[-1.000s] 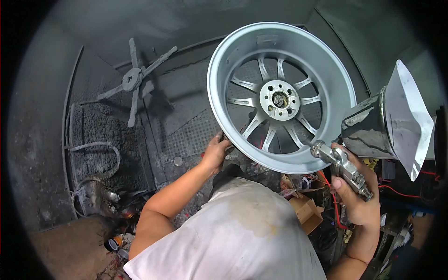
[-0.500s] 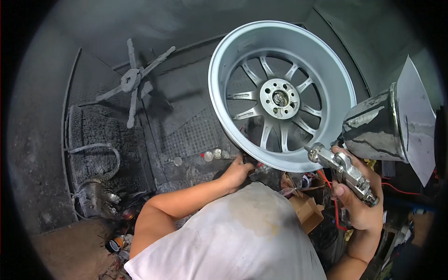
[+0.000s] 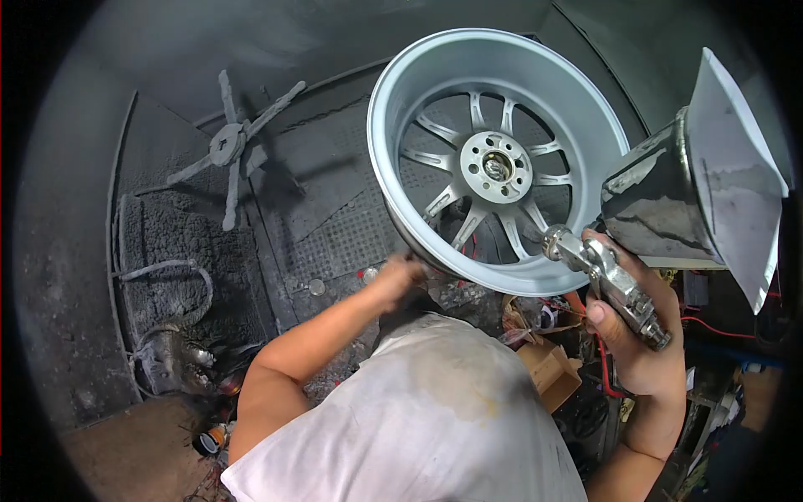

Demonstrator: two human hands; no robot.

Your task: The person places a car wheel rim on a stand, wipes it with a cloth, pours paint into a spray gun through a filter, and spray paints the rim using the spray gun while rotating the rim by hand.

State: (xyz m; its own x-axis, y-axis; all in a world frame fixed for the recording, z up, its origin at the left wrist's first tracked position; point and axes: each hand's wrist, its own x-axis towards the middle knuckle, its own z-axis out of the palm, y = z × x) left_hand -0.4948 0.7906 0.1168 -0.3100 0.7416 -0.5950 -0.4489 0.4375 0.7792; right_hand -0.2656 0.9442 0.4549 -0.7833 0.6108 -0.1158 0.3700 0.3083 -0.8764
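Right hand (image 3: 644, 360) wrapped round it, a spray gun (image 3: 619, 293) is held at the wheel's (image 3: 590, 138) lower-right edge. Silver-grey is seen inside; unfinished areas cannot be told. At its lower-left edge, the left hand (image 3: 395, 283) is blurred, grip unclear.

No text, label, brand, number or sign is legible in the head view.
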